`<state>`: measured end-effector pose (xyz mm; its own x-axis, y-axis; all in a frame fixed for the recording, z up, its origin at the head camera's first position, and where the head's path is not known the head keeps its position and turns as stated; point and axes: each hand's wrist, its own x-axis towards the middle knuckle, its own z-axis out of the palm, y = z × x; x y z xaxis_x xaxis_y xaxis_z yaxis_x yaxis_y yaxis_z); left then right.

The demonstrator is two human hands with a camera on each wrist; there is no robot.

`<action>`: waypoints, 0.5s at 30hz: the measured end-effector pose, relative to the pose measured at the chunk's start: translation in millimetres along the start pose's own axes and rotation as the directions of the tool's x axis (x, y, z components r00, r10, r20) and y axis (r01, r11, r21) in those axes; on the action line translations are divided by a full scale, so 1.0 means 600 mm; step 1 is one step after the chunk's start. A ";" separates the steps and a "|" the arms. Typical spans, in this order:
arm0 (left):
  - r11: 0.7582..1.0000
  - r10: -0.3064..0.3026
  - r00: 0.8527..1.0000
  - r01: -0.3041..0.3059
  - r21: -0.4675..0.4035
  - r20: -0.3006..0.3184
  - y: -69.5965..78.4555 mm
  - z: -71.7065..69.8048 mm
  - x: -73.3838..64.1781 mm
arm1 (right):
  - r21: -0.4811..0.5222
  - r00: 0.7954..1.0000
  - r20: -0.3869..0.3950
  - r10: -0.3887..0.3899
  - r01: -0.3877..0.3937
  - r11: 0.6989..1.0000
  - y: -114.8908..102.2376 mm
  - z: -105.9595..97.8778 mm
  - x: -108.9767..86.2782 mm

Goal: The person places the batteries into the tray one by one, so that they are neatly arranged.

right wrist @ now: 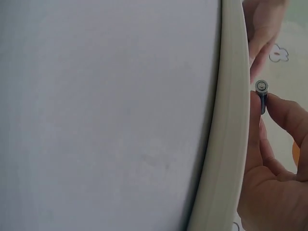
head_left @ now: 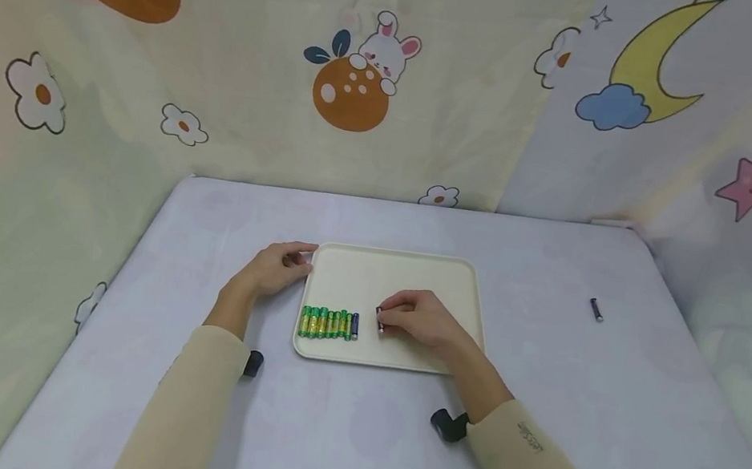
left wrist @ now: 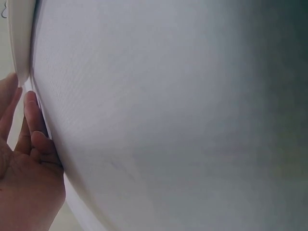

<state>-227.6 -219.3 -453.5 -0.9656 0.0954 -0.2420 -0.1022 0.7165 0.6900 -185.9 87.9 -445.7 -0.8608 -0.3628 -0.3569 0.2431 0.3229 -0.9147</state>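
Observation:
My right hand (head_left: 423, 319) pinches a dark battery (head_left: 380, 319) between thumb and fingers over the right half of a cream tray (head_left: 407, 268). In the right wrist view the end of that battery (right wrist: 261, 87) shows between thumb and finger. A row of several green batteries (head_left: 322, 323) lies side by side at the tray's lower left. One dark purple battery (head_left: 355, 326) lies at the right end of that row. My left hand (head_left: 276, 268) touches the tray's left edge with its fingers. In the left wrist view, fingertips meet the tray rim (left wrist: 21, 43).
Another dark battery (head_left: 596, 310) lies on the white-covered table (head_left: 345, 441), well to the right of the tray. A patterned cloth (head_left: 258, 47) hangs behind the table and on both sides. A black wrist device (head_left: 449, 425) sits by the right cuff.

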 end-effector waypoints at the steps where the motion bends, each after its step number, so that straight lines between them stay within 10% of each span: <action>1: 1.000 0.002 1.000 -0.002 0.005 0.000 0.000 0.000 -0.001 | -0.005 1.000 0.001 -0.003 0.003 1.000 -0.001 0.004 0.001; 15: 1.000 -0.003 1.000 0.003 0.008 -0.003 0.004 0.001 -0.003 | -0.157 1.000 -0.008 -0.017 0.015 0.987 -0.016 0.023 0.004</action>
<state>-226.1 -217.3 -452.1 -0.9660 0.0908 -0.2421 -0.1035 0.7223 0.6838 -184.1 71.9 -440.3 -0.8681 -0.3614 -0.3402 0.1565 0.4510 -0.8787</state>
